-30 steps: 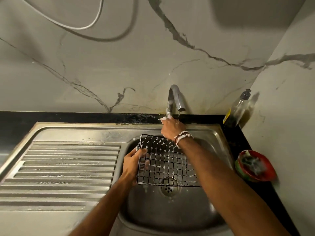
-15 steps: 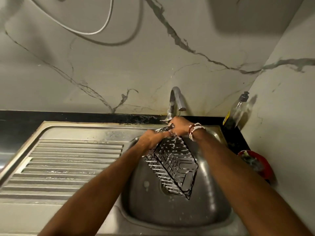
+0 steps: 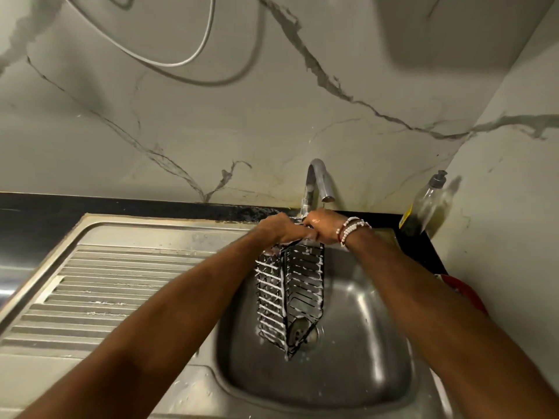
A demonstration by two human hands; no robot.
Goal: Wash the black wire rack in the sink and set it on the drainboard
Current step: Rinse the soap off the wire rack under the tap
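Both hands, left hand (image 3: 279,229) and right hand (image 3: 322,226), grip the soapy black wire rack (image 3: 290,297) by its top edge, hanging at frame centre over the sink (image 3: 363,343) under the tap (image 3: 317,182); best turn it slowly so water reaches every wire.

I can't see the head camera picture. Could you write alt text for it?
The person's left hand and right hand grip the top edge of a foam-streaked black wire rack, holding it on edge over the steel sink, just below the tap. The ribbed drainboard lies to the left, and a soap bottle stands in the right corner.
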